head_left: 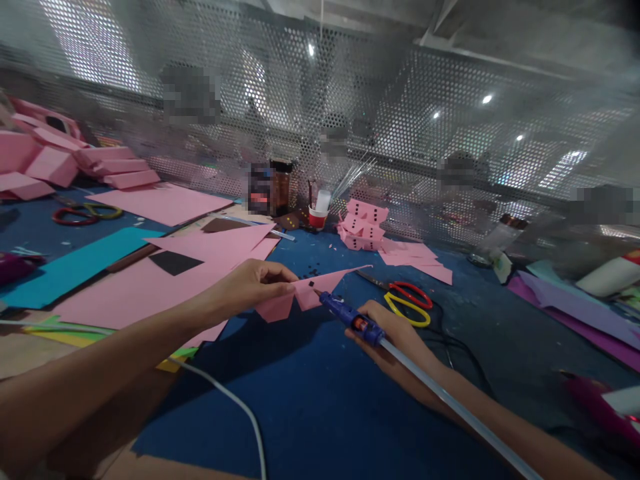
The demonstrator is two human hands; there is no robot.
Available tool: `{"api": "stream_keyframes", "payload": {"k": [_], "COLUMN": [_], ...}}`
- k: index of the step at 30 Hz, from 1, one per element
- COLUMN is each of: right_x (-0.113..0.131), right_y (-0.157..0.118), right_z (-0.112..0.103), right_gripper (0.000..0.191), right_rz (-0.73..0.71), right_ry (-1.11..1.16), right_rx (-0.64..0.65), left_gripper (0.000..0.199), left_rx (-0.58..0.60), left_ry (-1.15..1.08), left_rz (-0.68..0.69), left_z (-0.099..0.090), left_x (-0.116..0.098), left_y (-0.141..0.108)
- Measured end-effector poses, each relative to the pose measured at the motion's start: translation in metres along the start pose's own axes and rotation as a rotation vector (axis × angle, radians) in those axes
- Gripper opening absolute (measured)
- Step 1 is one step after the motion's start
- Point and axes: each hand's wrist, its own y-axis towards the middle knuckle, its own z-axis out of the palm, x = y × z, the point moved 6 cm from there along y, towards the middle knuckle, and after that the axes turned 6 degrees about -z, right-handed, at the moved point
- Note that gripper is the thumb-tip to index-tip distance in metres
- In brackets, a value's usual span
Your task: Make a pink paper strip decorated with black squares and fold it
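Note:
My left hand (263, 280) pinches a cut piece of pink paper (277, 307) by its upper edge, above the blue tabletop. A small black square (311, 284) sits on the paper's face. In my right hand (390, 333) is a blue hot glue gun (350, 315), with a long clear glue stick (450, 400) running out of its back. The gun's nozzle points at the paper close to the black square; whether it touches, I cannot tell. Tiny black bits (310, 273) lie on the table just behind the paper.
Red-and-yellow scissors (410, 303) lie beyond my right hand, near a black cord. Folded pink pieces with black dots (363, 223) are stacked at the back. Pink sheets (120, 287) and a teal strip (80, 263) cover the left. A white cable (230, 390) crosses the front.

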Motion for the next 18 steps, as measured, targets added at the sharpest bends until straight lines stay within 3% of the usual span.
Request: {"api": "stream_keyframes", "payload": {"k": [18], "right_x": [-0.0065], "right_y": [-0.0015], "right_z": [0.0027], "right_gripper": [0.012], "right_rz": [0.019], "right_ry": [-0.008], "right_rx": [0.038], "left_gripper": [0.034], "left_rx": [0.001], "left_ry": [-0.001], "left_rz": [0.004], "left_z": [0.0005], "left_x": [-0.0017], "left_y": [-0.0004]}}
